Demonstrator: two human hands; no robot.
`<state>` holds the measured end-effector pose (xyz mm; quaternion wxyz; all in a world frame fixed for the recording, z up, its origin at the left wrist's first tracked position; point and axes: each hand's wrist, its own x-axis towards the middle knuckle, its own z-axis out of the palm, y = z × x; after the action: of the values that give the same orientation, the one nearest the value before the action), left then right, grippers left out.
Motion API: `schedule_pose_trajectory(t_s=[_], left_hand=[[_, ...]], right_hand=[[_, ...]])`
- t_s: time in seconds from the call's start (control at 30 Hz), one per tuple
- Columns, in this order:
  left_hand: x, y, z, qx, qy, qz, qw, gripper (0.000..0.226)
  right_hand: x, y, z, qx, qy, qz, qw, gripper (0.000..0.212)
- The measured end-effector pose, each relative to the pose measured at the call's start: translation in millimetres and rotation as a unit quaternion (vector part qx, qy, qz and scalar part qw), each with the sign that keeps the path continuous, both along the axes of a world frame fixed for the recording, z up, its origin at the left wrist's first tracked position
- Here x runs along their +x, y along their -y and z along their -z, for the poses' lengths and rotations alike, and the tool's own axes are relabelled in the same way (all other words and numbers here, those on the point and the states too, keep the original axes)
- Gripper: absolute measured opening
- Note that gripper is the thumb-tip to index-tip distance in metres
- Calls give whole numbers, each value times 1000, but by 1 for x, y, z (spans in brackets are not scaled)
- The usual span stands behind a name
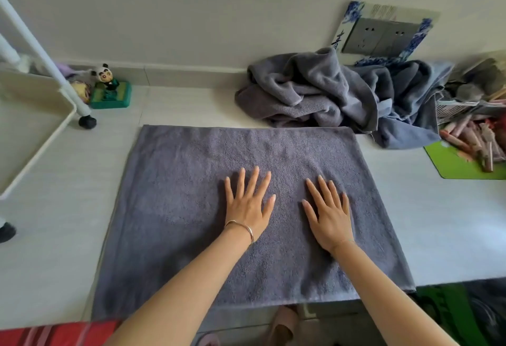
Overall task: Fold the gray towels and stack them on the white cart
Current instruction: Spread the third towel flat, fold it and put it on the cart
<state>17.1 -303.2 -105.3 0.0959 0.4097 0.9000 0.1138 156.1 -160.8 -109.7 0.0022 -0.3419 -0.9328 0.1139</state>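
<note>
Pressing flat left hand (247, 203), right hand (328, 214), on nubby rectangular gray towel (191, 181)

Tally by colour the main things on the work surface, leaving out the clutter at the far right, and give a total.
Gray: 2, the flat towel under both hands and the crumpled towel pile; how many towels are in the pile cannot be told.
White: 1, the cart.
Green: 2, the mat and the panda figure's base.
Total: 5
</note>
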Motion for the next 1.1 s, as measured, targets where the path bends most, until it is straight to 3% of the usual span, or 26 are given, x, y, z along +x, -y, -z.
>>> schedule_pose_trajectory(t_s=[0.3, 0.47, 0.57, 0.67, 0.77, 0.83, 0.97, 1.1], left_hand=[[6, -6, 12, -24, -41, -12, 999, 69], [6, -5, 13, -28, -53, -13, 998, 70], [7, -5, 12, -37, -52, -12, 998, 71], [6, -4, 11, -38, -45, -4, 998, 74], [-4, 8, 11, -36, -33, -12, 999, 76], [-13, 23, 10, -37, -29, -40, 998, 73], [-32, 59, -1, -38, 10, -92, 995, 53], [-43, 98, -11, 15, 61, -128, 990, 52]], right_hand=[[78, -65, -2, -18, 16, 114, 993, 57], [73, -85, -9, -61, -119, 193, 972, 54], [62, -101, -21, -153, -177, 260, 937, 46], [59, -111, -37, -278, -178, 284, 900, 36], [61, -106, -60, -458, -212, 263, 822, 26], [59, -99, -80, -521, -232, 224, 791, 24], [37, -66, -122, -575, -251, 116, 770, 28], [-12, -11, -148, -567, -256, 9, 783, 31]])
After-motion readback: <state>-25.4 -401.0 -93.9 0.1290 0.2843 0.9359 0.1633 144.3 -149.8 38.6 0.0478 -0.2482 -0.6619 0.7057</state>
